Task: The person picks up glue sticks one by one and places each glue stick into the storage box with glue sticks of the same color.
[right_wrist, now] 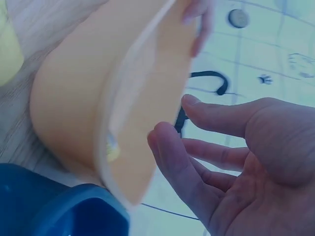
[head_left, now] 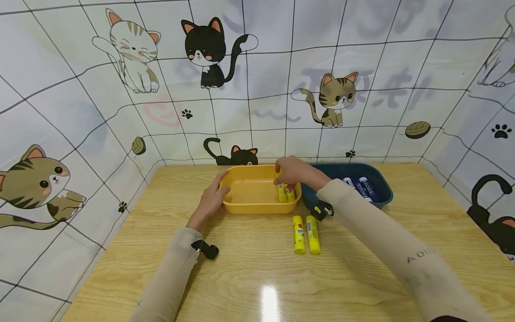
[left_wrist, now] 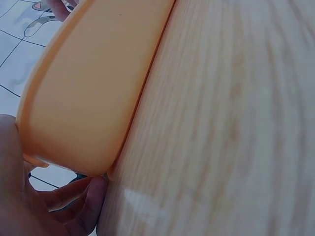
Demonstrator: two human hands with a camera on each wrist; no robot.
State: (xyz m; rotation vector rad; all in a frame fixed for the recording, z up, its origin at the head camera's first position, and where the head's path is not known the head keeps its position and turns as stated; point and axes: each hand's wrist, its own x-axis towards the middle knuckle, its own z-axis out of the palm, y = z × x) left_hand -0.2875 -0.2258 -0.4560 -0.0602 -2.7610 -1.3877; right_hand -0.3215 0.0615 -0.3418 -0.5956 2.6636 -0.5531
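Observation:
My left hand (head_left: pixel 211 197) grips the left end of a yellow-orange plastic bin (head_left: pixel 261 209), thumb over the rim; in the left wrist view, its fingers curl around the bin's end. Over the bin's right end is my right hand (head_left: pixel 293 171). The right wrist view shows that hand (right_wrist: pixel 236 152) with thumb and fingers apart, holding nothing. Beneath it, two yellow glue sticks (head_left: pixel 282 194) lie side by side in the bin, partly hidden by the fingers. Two more yellow glue sticks, one on the left (head_left: pixel 299 235) and one on the right (head_left: pixel 312 235), lie on the table in front.
A dark blue bin (head_left: pixel 387 193) stands against the yellow bin's right side, partly behind my right forearm. Several dark blue glue sticks with white ends (head_left: pixel 368 188) lie inside it. The wooden table (head_left: pixel 241 264) meets a cat-patterned wall covering (head_left: pixel 265 80) at the back.

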